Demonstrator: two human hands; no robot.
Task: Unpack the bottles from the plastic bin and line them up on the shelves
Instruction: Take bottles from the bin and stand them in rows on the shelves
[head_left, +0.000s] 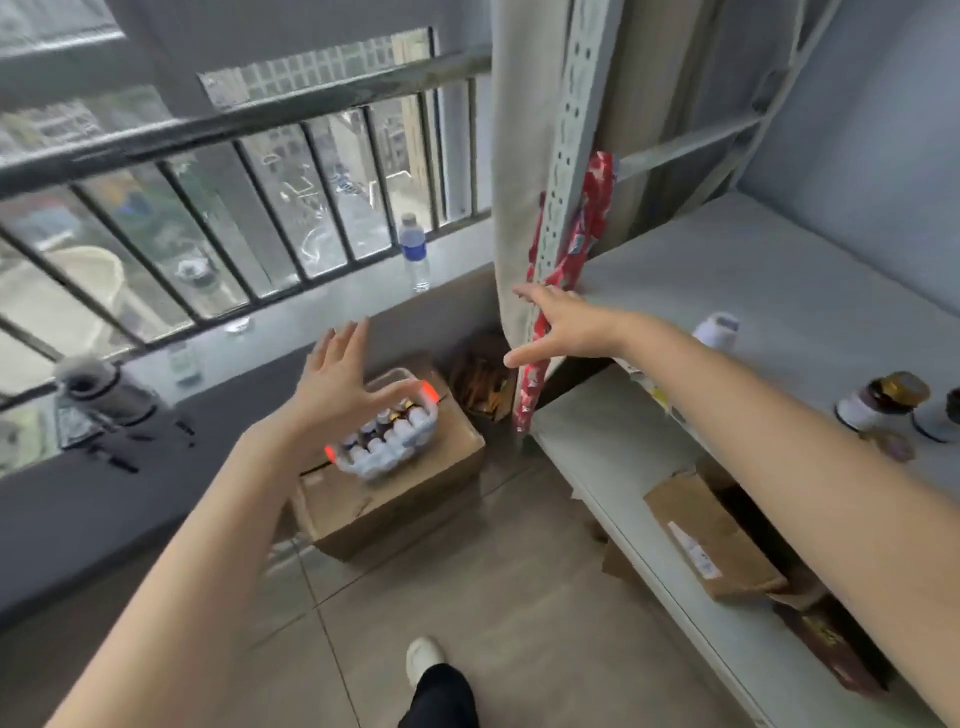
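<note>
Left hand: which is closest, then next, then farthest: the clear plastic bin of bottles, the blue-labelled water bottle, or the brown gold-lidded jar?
From the left hand:
1. Clear plastic bin, just below it.
2. Blue-labelled water bottle, on the windowsill beyond.
3. Brown gold-lidded jar, far right on the shelf.

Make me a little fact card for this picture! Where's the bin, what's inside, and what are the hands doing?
Bin: clear plastic bin with orange latches, on a brown cardboard box
Inside: small bottles, packed upright
Left hand: open, fingers spread, over the bin
Right hand: open, empty, by the grey metal shelf
On shelf: brown gold-capped bottle, white bottle
</note>
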